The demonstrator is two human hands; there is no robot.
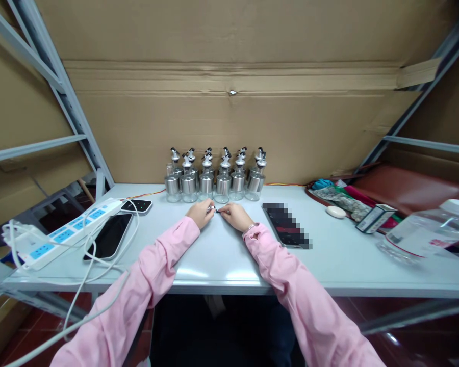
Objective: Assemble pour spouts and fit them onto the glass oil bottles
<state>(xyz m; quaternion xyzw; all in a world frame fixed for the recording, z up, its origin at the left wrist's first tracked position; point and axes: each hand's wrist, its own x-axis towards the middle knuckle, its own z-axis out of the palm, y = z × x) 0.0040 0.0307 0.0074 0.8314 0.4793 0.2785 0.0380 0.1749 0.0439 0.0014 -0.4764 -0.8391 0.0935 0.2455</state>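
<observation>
Two hands meeting at the middle of the white counter (222, 260): left hand (201, 212) and right hand (234, 215), both curled shut, pinching one tiny metal piece (213, 209) between them. Just behind, twelve glass bottles (216, 176) in two rows. One power strip (67, 229) and two phones (109, 235) to the left.

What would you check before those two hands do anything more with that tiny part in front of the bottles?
1. Small part pinched between left hand and right hand: ok.
2. What the part is: cannot tell, too small.
3. Dispenser bottles upright in rows behind the hands: ok.
4. Tabletop bare under the forearms: ok.
5. Phone apart from the right hand: ok.
6. Power strip cables hang off the left edge: not ok.
</observation>
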